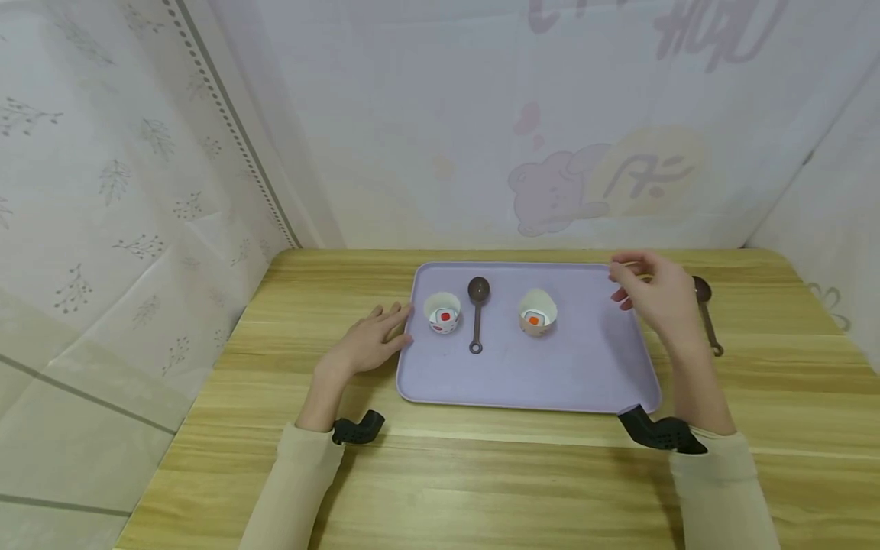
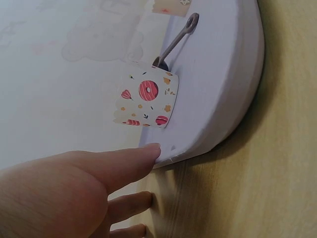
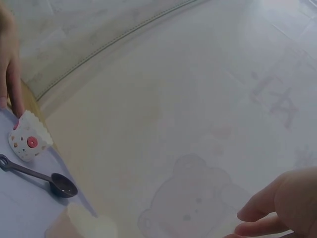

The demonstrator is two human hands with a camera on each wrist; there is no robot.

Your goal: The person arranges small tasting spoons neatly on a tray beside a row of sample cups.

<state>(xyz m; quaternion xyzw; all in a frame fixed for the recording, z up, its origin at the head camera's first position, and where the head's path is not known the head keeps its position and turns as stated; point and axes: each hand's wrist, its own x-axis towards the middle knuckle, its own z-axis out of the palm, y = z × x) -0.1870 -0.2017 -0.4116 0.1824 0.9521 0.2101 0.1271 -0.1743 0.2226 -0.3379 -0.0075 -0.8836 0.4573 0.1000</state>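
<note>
Tray [image 1: 584, 374], pale purple and rimmed all round, lies flat before me with its long axis running from my left to my right, so each short side sits by one of my hands. My left hand [image 1: 367, 340] is at its left edge, fingers apart and holding nothing; the thumb meets the rim near the corner, though whether the other fingertips touch I can't tell. My right hand [image 1: 656, 294] is over the far right corner, fingers loosely bent, with nothing visible in them; I can't tell whether a fingertip brushes the rim.

On the tray, the white cup [image 1: 443, 325] stands nearest my left hand, a red-centred piece inside. Just right of it a brown spoon [image 1: 477, 315] lies bowl away from me, handle ring toward me. Next comes the beige cup [image 1: 535, 327] with an orange-centred piece, and the broadest stretch of bare tray runs from there to the right rim.

Outside that rim, just beyond my right hand, a second spoon [image 1: 710, 325] rests on the wooden table [image 1: 481, 481]. Behind the table's back edge hangs a printed cloth [image 1: 412, 153], limiting room on the far side.
</note>
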